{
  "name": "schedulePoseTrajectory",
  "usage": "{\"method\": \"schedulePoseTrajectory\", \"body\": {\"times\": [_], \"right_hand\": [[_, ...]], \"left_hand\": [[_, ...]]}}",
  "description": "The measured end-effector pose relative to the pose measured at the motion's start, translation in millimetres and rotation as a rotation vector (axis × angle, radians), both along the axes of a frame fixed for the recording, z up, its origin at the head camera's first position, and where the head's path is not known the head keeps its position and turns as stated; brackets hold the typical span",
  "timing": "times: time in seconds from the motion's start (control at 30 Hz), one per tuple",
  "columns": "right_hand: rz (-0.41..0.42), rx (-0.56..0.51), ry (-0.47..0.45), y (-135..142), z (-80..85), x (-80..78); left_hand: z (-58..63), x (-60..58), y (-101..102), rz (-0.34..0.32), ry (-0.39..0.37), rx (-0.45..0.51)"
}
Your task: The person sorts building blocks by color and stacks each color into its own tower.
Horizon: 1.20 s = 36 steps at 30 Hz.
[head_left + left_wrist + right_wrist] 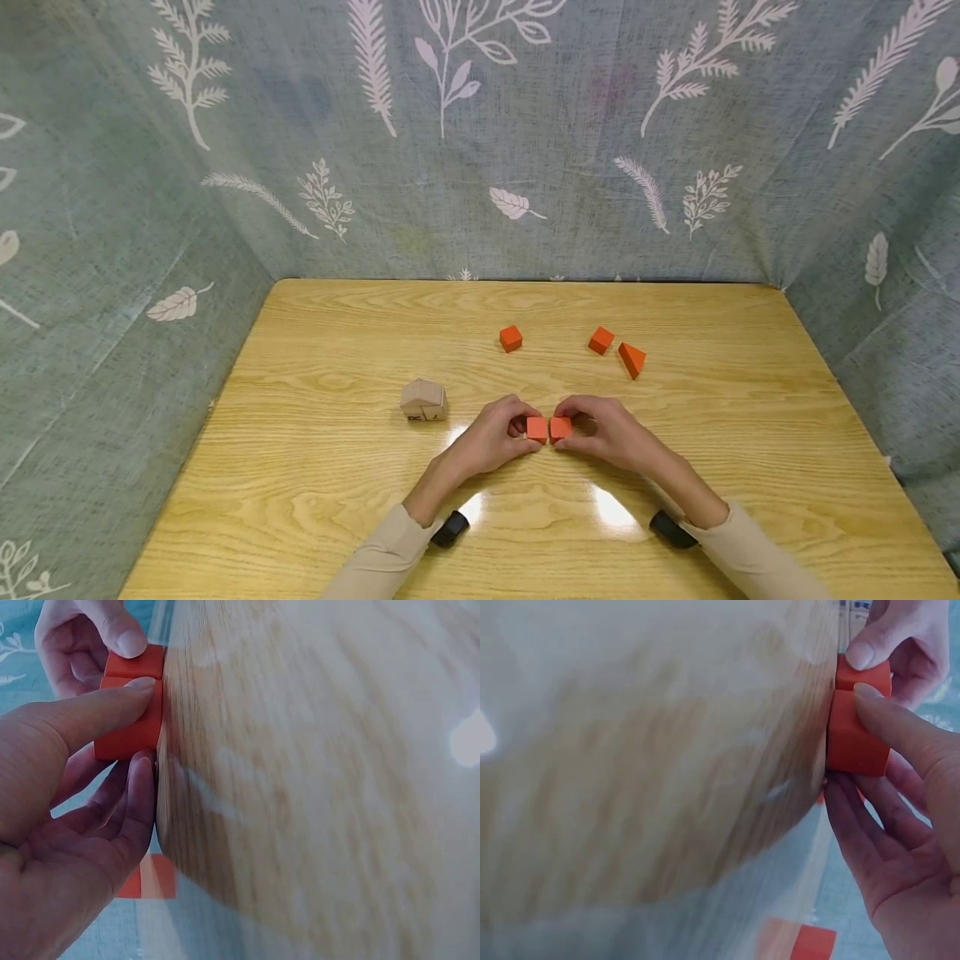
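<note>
Two small orange cubes stand side by side on the wooden table, a narrow gap between them in the head view. My left hand (495, 435) pinches the left cube (536, 429) between thumb and fingers. The right cube (560, 428) is gripped the same way by my right hand (611, 429). In the left wrist view the left thumb lies along the near cube (127, 724), with the other hand's thumb on the far cube (133, 663). From the right wrist, the near cube (856, 739) sits under the right thumb, its lower side by the fingers.
Behind the hands lie an orange cube (511, 338), another orange cube (601, 340) and an orange triangular block (632, 360). A small house-shaped tan block (423, 400) stands left of the left hand. Patterned grey-green cloth (480, 217) borders the table (315, 483) at the back and sides.
</note>
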State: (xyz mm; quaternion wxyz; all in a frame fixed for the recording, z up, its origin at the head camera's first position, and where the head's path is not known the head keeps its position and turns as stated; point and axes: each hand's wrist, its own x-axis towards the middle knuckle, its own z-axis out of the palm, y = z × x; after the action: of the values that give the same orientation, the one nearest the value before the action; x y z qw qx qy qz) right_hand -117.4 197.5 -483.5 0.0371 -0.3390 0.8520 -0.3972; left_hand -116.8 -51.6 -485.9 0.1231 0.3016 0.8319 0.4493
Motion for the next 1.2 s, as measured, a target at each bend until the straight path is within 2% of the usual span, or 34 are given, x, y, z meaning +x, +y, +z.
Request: {"method": "schedulePoseTrajectory", "body": {"times": [0.3, 0.6, 0.9, 1.07, 1.2], "right_hand": [[0.013, -0.020, -0.030, -4.0, -1.3, 1.2], [-0.017, 0.022, -0.056, -6.3, 1.4, 2.4], [0.027, 0.047, -0.025, -7.5, 5.6, 2.8], [0.033, 0.065, -0.043, -2.2, 8.6, 1.1], [0.015, 0.016, -0.074, 3.0, 11.8, -1.8]], "left_hand": [[0.5, 0.3, 0.3, 0.005, -0.003, -0.006], [1.5, 0.8, 1.4, 0.010, -0.006, -0.012], [-0.3, 0.5, -0.5, 0.011, 0.002, -0.013], [-1.7, 0.4, -0.7, 0.009, 0.009, -0.002], [-1.8, 0.8, 0.4, 0.007, 0.000, 0.008]]}}
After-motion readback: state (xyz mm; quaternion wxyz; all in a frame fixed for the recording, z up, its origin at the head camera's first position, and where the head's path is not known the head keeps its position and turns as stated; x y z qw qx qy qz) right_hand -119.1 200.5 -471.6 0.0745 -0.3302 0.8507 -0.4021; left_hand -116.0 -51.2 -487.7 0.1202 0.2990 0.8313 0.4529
